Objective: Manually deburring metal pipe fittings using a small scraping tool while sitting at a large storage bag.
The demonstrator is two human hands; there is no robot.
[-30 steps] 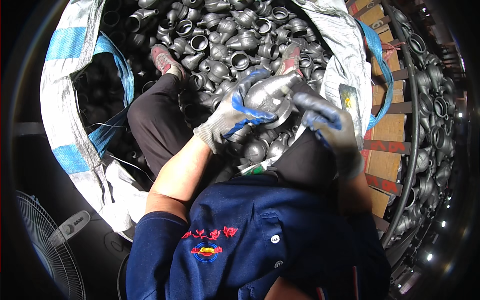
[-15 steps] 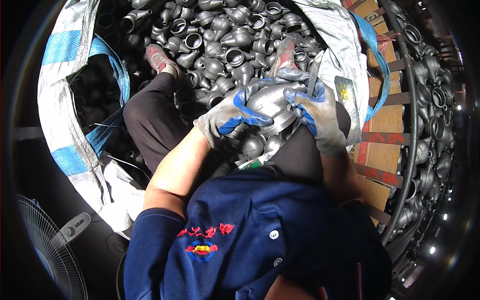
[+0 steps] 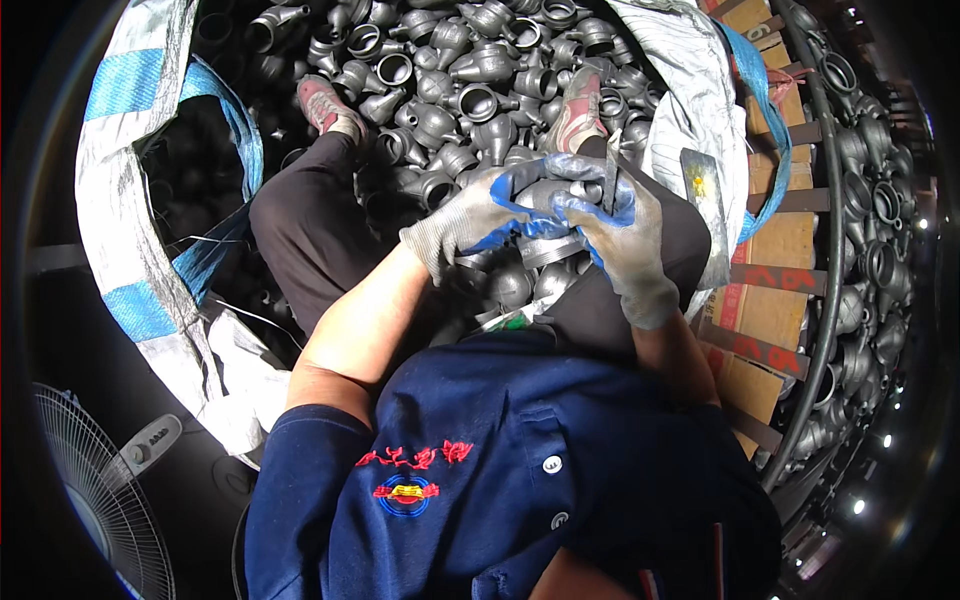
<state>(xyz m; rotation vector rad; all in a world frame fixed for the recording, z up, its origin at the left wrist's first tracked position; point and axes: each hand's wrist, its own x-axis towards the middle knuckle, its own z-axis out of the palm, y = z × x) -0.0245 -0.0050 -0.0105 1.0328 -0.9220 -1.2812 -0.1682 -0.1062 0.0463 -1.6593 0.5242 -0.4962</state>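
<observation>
Both of my hands wear grey gloves with blue coating, over my lap. My left hand (image 3: pixel 485 215) wraps the left side of a grey rounded metal casting (image 3: pixel 548 248) with a ringed collar toward me. My right hand (image 3: pixel 628 240) is closed around a narrow flat metal blade (image 3: pixel 612 170), which points up and away from me. Its thumb and fingers also press against the casting's right side. The gloves hide much of the casting and the blade's lower end. More of the same castings (image 3: pixel 480 103) lie heaped between and beyond my legs.
A white woven bulk bag (image 3: pixel 110 210) with blue straps (image 3: pixel 235 125) surrounds the heap. At right stand slats with cardboard (image 3: pixel 775 240), a dark bent rail (image 3: pixel 832 250) and more castings (image 3: pixel 880 262) beyond. A fan (image 3: pixel 95 500) stands at lower left. A flat dark plate (image 3: pixel 706 205) lies by my right knee.
My hands have turned the casting, so its collar now faces more toward me and less of its smooth body shows. The blade has shifted slightly left and stands more upright.
</observation>
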